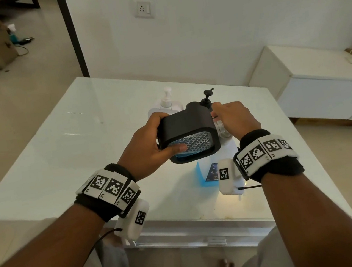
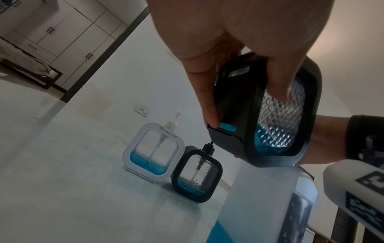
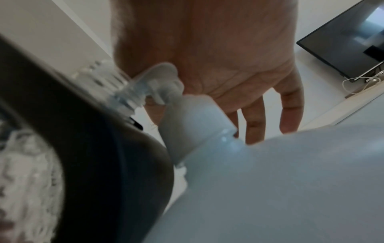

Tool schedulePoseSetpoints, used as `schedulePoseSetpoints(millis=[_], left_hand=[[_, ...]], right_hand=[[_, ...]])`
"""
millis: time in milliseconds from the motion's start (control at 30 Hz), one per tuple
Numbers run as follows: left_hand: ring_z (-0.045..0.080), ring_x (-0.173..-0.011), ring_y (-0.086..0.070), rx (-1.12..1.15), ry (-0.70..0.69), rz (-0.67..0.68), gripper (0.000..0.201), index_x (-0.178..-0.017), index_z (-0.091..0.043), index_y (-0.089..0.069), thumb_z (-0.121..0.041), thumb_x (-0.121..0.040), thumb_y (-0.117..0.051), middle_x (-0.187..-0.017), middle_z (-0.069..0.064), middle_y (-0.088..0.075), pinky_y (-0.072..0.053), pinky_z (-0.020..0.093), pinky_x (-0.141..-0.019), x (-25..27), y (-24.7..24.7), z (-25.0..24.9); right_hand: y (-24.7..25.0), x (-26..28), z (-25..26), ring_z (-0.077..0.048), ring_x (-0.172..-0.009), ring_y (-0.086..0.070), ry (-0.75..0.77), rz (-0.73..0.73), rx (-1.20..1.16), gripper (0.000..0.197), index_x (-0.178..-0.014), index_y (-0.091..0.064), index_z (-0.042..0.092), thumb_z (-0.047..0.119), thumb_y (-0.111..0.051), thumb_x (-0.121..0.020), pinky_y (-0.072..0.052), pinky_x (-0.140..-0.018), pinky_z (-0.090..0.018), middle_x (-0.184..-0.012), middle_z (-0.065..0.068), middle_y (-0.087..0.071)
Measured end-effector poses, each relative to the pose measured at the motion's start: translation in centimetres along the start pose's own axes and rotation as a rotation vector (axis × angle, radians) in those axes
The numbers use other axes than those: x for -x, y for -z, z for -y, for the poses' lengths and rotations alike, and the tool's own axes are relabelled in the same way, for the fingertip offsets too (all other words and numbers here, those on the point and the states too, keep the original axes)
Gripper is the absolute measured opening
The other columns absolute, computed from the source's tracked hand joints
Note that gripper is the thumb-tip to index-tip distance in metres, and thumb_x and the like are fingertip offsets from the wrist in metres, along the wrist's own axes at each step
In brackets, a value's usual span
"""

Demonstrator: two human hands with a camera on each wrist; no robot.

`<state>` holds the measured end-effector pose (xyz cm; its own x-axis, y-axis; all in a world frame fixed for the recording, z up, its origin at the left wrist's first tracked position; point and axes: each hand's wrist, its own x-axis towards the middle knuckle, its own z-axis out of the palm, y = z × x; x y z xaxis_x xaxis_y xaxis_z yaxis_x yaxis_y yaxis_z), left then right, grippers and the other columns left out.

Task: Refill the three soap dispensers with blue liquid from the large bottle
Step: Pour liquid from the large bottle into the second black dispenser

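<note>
Left hand (image 1: pixel 147 144) is gripping a black-framed dispenser (image 1: pixel 189 131) off the desk (image 1: pixel 59 149), tipped on its side, thumb lying across the diamond-patterned window; a little blue liquid is pooling at its low end. Right hand (image 1: pixel 235 118) is working at the dispenser's neck, where a clear threaded piece and a white pump head (image 3: pixel 160 82) are showing; whether its fingers are pinching that part I cannot tell, as the outer fingers are hanging straight. The large bottle (image 1: pixel 207 172) is standing directly beneath, blue liquid low inside. A white-framed dispenser (image 2: pixel 153 151) and a second black dispenser (image 2: pixel 197 174) are waiting upright farther back, just beside each other, both nearly empty. Risk as I judge it: with the body tilted, loosening the neck could be letting liquid run out, and the hands could be knocking the bottle's top.
</note>
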<state>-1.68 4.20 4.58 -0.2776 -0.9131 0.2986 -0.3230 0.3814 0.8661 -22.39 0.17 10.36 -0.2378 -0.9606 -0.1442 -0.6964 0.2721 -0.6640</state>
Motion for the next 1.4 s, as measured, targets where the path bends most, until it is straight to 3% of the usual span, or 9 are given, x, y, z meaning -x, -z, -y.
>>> schedulePoseSetpoints(millis=[200, 367, 567, 733, 867, 1033, 1200, 1333, 1400], left_hand=[[0.006, -0.101, -0.061, 0.002, -0.006, -0.004, 0.061, -0.119, -0.027, -0.041, -0.051, -0.072, -0.072, -0.111, -0.016, -0.058, -0.059, 0.036, -0.075, 0.1, 0.0, -0.1], [0.009, -0.103, -0.061, 0.003, -0.003, -0.003, 0.058, -0.119, -0.025, -0.042, -0.044, -0.073, -0.072, -0.111, -0.013, -0.058, -0.06, 0.034, -0.075, -0.1, -0.1, -0.2], [0.008, -0.103, -0.061, 0.012, -0.009, -0.001, 0.058, -0.12, -0.024, -0.041, -0.043, -0.075, -0.073, -0.111, -0.015, -0.057, -0.06, 0.034, -0.075, -0.2, -0.1, -0.1], [0.006, -0.101, -0.06, 0.006, -0.008, 0.002, 0.063, -0.119, -0.028, -0.041, -0.055, -0.07, -0.069, -0.111, -0.017, -0.057, -0.06, 0.034, -0.074, 0.0, 0.0, 0.0], [0.008, -0.102, -0.061, 0.014, -0.001, -0.002, 0.057, -0.118, -0.026, -0.041, -0.044, -0.074, -0.072, -0.112, -0.014, -0.059, -0.06, 0.034, -0.075, 0.0, 0.0, 0.1], [0.007, -0.1, -0.061, 0.016, 0.0, -0.007, 0.058, -0.119, -0.025, -0.042, -0.043, -0.073, -0.073, -0.111, -0.015, -0.059, -0.06, 0.035, -0.073, 0.0, 0.0, 0.1], [0.003, -0.1, -0.06, 0.015, -0.012, 0.0, 0.057, -0.119, -0.025, -0.041, -0.041, -0.074, -0.073, -0.11, -0.02, -0.057, -0.06, 0.033, -0.075, 0.0, 0.0, -0.2], [0.006, -0.101, -0.061, 0.012, -0.012, -0.003, 0.059, -0.12, -0.023, -0.042, -0.041, -0.073, -0.073, -0.111, -0.013, -0.059, -0.059, 0.033, -0.074, -0.3, 0.0, -0.3], [0.004, -0.102, -0.06, 0.011, -0.012, -0.001, 0.059, -0.12, -0.024, -0.042, -0.042, -0.073, -0.072, -0.111, -0.016, -0.058, -0.059, 0.032, -0.075, -0.3, 0.0, -0.3]], right_hand=[[-0.1, 0.3, 0.0, -0.024, -0.091, -0.063, 0.004, -0.015, -0.027, 0.062, -0.096, -0.07, 0.015, 0.053, -0.033, -0.066, -0.048, -0.094, -0.045, -0.098, -0.004, -0.071], [0.5, 0.0, 0.0, -0.023, -0.093, -0.064, 0.033, -0.033, -0.076, 0.046, -0.092, -0.071, 0.015, 0.047, -0.038, -0.084, -0.046, -0.095, -0.045, -0.089, 0.002, -0.073], [0.3, -0.1, 0.0, -0.023, -0.093, -0.064, 0.035, -0.01, -0.078, 0.05, -0.088, -0.071, 0.021, 0.049, -0.034, -0.07, -0.046, -0.097, -0.048, -0.088, 0.003, -0.073], [0.0, -0.3, 0.0, -0.026, -0.097, -0.061, 0.007, 0.007, -0.014, 0.047, -0.093, -0.07, 0.022, 0.047, -0.034, -0.076, -0.044, -0.097, -0.046, -0.103, -0.002, -0.069], [-0.4, -0.6, 0.0, -0.027, -0.097, -0.059, -0.005, 0.003, 0.034, 0.059, -0.093, -0.069, 0.021, 0.054, -0.029, -0.065, -0.04, -0.1, -0.052, -0.104, -0.003, -0.068], [-0.8, -0.8, -0.6, -0.029, -0.096, -0.062, -0.009, 0.029, -0.008, 0.064, -0.095, -0.069, 0.019, 0.059, -0.032, -0.06, -0.042, -0.099, -0.054, -0.101, -0.006, -0.069], [-0.1, -0.4, -0.1, -0.026, -0.097, -0.063, -0.004, 0.08, -0.049, 0.047, -0.077, -0.065, 0.024, 0.055, -0.033, -0.063, -0.042, -0.1, -0.052, -0.102, 0.0, -0.071], [0.2, -0.9, 0.0, -0.025, -0.095, -0.065, 0.023, 0.043, -0.078, 0.046, -0.074, -0.068, 0.023, 0.054, -0.035, -0.061, -0.042, -0.1, -0.053, -0.091, 0.003, -0.073], [0.1, -1.0, -0.1, -0.026, -0.095, -0.065, 0.027, 0.038, -0.079, 0.046, -0.073, -0.068, 0.023, 0.054, -0.035, -0.062, -0.043, -0.1, -0.053, -0.09, 0.003, -0.073]])
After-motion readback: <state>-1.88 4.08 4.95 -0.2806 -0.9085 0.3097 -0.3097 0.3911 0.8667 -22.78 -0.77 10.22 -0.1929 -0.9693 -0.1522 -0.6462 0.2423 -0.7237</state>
